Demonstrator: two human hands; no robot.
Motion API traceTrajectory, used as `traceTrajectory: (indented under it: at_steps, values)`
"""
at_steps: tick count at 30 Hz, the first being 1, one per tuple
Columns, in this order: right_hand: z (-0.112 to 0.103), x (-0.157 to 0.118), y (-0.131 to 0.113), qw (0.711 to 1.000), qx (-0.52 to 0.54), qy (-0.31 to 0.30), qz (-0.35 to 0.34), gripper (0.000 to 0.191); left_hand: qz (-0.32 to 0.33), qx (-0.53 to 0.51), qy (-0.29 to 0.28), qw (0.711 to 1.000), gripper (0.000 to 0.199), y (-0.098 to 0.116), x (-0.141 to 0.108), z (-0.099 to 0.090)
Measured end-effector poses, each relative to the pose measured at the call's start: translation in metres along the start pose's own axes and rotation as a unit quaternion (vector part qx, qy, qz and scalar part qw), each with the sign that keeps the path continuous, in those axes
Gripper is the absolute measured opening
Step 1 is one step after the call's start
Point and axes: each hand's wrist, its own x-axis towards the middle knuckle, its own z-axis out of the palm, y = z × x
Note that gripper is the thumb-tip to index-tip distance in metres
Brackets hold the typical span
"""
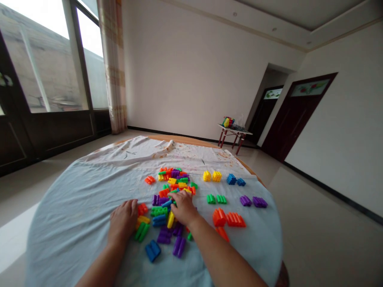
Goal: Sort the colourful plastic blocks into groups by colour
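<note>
My left hand [124,219] rests at the left edge of a mixed pile of plastic pieces, its fingers spread beside an orange piece [143,208] and a yellow piece [143,219]. Over the middle of the pile is my right hand [183,205], fingers bent down among green, blue and yellow pieces; whether it grips one is hidden. Right of the pile, pieces lie grouped by colour: yellow [216,176], blue [231,179], green [221,199], purple [259,202] and orange [235,219]. Nearest me are a blue piece [153,250] and a purple piece [179,246].
A light blue cloth [74,223] and a patterned white cloth [134,153] cover the round table. Beyond it, a small table [235,129] holds a colourful object [228,122] and a clear bag. Windows are at left, dark red doors at right.
</note>
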Motion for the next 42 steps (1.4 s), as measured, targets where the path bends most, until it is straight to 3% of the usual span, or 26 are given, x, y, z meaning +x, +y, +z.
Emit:
traceTrajectory:
  at_steps: [4,9,13,18,21,24,28,39,42]
  values:
    - [-0.013,-0.016,0.000,0.998,0.019,0.053,-0.017,0.030,-0.007,0.005,0.003,1.000,0.052,0.002,-0.001,-0.001]
    - [-0.032,-0.054,0.005,0.988,-0.007,0.144,-0.057,0.029,-0.005,0.005,-0.001,1.000,0.053,0.003,-0.001,-0.001]
    - [-0.032,-0.079,0.005,0.991,-0.012,0.110,-0.076,0.029,-0.008,0.004,-0.008,1.000,0.054,0.004,-0.001,-0.003]
    - [-0.026,-0.088,0.010,0.991,0.045,0.086,-0.090,0.030,-0.006,0.007,-0.018,1.000,0.055,0.005,-0.002,-0.004]
    - [-0.022,-0.091,0.015,0.992,0.052,0.085,-0.073,0.045,-0.005,0.008,-0.022,1.000,0.054,0.004,-0.002,-0.004]
    - [-0.019,-0.093,0.018,0.995,0.059,0.045,-0.071,0.062,-0.005,0.008,-0.026,1.000,0.055,0.003,-0.001,-0.004]
    - [-0.016,-0.094,0.020,0.994,0.074,0.007,-0.074,0.065,-0.005,0.007,-0.031,0.999,0.057,0.000,0.002,-0.003]
    - [-0.015,-0.092,0.023,0.990,0.086,0.097,-0.059,0.065,-0.007,0.021,-0.021,1.000,0.060,-0.006,0.011,0.001]
    - [-0.014,-0.092,0.024,0.990,0.097,0.090,-0.041,0.057,-0.015,0.028,-0.030,0.999,0.060,-0.006,0.010,0.000]
